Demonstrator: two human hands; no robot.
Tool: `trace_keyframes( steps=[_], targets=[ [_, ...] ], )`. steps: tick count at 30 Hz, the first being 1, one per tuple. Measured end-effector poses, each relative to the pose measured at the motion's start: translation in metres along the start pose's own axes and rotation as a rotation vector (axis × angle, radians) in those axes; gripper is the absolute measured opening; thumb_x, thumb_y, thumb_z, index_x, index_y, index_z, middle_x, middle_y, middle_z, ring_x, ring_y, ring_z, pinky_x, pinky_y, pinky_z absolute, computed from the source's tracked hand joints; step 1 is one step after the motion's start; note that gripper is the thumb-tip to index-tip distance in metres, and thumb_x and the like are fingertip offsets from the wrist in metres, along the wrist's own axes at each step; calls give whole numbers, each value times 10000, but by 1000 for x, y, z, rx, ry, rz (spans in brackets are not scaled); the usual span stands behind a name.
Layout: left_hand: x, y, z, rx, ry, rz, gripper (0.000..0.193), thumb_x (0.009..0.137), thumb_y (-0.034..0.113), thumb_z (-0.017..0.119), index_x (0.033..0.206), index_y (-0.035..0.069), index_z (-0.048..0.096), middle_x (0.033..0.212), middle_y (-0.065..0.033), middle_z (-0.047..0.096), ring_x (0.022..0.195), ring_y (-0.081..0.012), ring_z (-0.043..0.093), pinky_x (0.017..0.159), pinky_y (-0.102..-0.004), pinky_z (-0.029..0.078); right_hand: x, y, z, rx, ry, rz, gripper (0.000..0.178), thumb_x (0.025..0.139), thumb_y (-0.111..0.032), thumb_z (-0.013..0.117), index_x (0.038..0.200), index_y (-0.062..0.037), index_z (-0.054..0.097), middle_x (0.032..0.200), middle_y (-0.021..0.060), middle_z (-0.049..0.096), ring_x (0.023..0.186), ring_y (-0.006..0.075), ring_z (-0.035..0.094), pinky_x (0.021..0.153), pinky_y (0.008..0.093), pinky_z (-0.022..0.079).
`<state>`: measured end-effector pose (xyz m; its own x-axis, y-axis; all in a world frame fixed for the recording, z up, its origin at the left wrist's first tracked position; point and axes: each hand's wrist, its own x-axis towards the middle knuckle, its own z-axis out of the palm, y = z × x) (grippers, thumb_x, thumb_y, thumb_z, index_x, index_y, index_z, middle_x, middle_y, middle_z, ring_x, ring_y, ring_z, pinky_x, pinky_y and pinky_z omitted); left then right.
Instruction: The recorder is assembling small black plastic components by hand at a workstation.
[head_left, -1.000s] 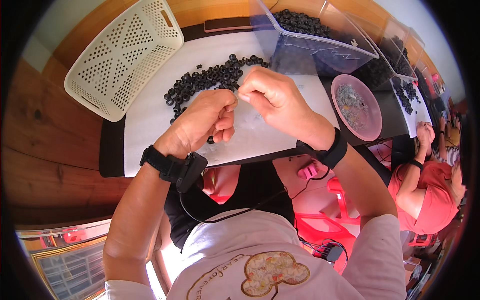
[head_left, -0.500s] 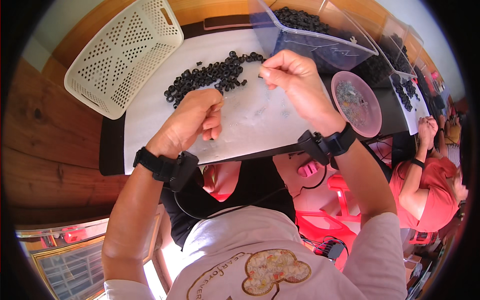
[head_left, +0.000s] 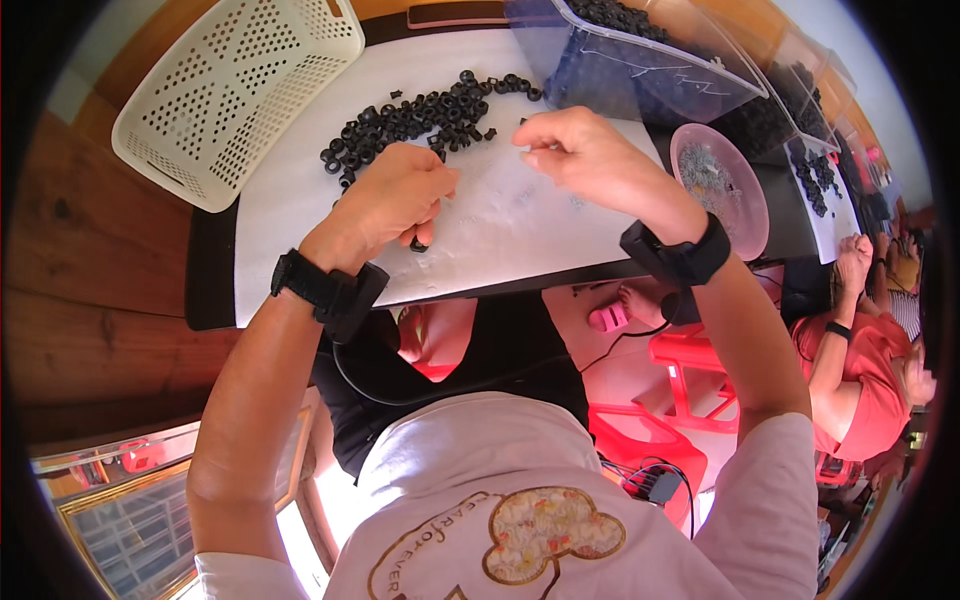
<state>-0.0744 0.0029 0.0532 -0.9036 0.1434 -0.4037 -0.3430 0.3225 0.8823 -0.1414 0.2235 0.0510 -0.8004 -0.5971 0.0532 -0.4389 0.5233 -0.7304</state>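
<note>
Over the white sheet (head_left: pixel 470 255), my left hand (head_left: pixel 395 195) is closed, fingers curled, around a small black ring-shaped part (head_left: pixel 418 244) that pokes out below the fingertips. To its right, my right hand (head_left: pixel 590 160) hovers near the small black parts with its fingers bent; thumb and forefinger sit slightly apart, and nothing shows between them. A tiny dark piece lies just above its forefinger tip. Beyond both hands spreads a loose heap of black ring-shaped parts (head_left: pixel 400 122). Small clear scraps are scattered on the sheet between the hands.
A cream perforated basket (head_left: pixel 240 95) stands at the left. At the back right is a clear plastic bin (head_left: pixel 640 90) with many black parts. A pink bowl (head_left: pixel 750 215) of clear scraps sits right of my right hand. Another person (head_left: pixel 850 370) sits further right.
The view has shifted, so the table's contents sit higher in the picture. My right thumb and forefinger have parted from a pinch. More of the black part shows below my left fingers.
</note>
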Motion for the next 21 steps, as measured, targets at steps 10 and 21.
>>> trace_keyframes(
  steps=[10, 21],
  targets=[
    [-7, 0, 1, -21, 104, 54, 199, 882, 193, 541, 891, 2, 594, 524, 25, 429, 434, -100, 490, 378, -225, 324, -53, 17, -23, -525, -58, -198, 113, 827, -61, 551, 928, -21, 581, 883, 144, 590, 732, 350, 602, 636, 424, 481],
    [-15, 13, 51, -105, -62, 175, 200, 919, 239, 546, 847, 55, 578, 535, 36, 455, 453, -54, 447, 407, -206, 297, -61, 22, -10, -587, -13, -209, 82, 817, -63, 561, 844, 5, 524, 875, 166, 562, 717, 388, 593, 634, 466, 503]
  ],
)
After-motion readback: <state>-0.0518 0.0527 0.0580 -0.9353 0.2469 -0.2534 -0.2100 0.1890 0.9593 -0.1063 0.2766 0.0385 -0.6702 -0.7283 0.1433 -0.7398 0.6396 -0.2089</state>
